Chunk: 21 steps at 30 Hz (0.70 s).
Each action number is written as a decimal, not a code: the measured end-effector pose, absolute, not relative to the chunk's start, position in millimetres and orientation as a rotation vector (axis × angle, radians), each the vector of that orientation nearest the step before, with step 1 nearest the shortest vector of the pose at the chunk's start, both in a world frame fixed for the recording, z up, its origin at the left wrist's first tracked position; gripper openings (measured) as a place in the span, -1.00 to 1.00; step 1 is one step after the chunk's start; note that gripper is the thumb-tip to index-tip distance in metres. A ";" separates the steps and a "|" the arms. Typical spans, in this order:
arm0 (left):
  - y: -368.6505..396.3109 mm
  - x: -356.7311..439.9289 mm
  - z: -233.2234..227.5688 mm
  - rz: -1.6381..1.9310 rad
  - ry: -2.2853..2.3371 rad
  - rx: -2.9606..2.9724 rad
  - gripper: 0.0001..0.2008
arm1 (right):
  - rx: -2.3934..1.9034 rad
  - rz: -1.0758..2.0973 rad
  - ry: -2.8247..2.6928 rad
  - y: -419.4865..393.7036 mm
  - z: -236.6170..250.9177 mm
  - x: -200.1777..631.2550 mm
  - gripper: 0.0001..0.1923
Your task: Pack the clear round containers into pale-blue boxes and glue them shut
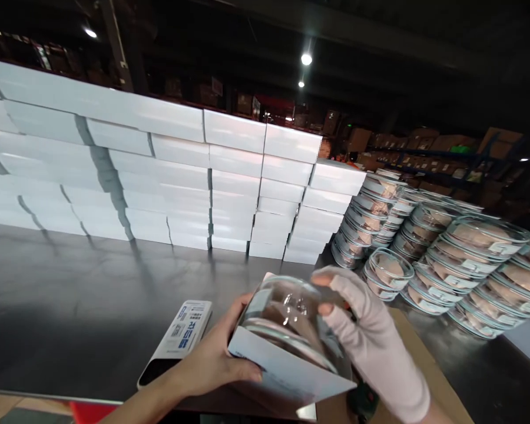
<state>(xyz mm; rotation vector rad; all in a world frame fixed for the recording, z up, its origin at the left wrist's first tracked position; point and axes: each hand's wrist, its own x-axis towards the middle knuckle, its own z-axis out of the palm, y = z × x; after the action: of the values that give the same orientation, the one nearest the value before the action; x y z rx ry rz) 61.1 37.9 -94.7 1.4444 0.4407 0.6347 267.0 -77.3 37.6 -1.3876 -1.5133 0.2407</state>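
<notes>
Glass container [287, 321] gripped by gloved right hand [371, 341], white box [287, 368] pinched by left hand [212, 362], above steel surface [70, 294]

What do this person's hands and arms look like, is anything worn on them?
The left hand is bare, and so is its forearm, with no sleeve, watch or ring in view. The right hand wears a thin, pale pinkish fabric glove that runs on past the wrist like a sleeve. Its fingertips seem cut off, leaving the finger ends uncovered. No markings show on the glove.

Bare left hand [212, 359] and gloved right hand [371, 341] both clasped, grips closed.
</notes>
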 end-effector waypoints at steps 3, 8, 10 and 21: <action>34.0 57.8 -113.7 0.734 0.555 1.382 0.05 | -1.405 -0.069 -1.298 -97.7 -13.4 269.2 -0.73; 33.1 52.5 -138.0 1.049 0.415 1.573 -0.15 | -1.383 0.338 -1.319 -120.4 -83.8 252.5 -0.25; 31.0 52.0 -134.3 1.017 0.313 1.714 -0.30 | -1.476 0.365 -1.255 -119.8 -96.0 236.2 -0.21; 20.1 53.6 -106.9 0.897 0.721 1.646 -0.63 | -1.714 0.044 -1.095 -133.9 -91.7 266.4 -0.25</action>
<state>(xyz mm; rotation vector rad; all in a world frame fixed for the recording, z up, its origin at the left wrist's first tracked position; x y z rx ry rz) 53.6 20.1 -106.9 1.6463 0.7206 0.8970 266.4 -133.9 -91.7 -1.7143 -1.0955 0.0439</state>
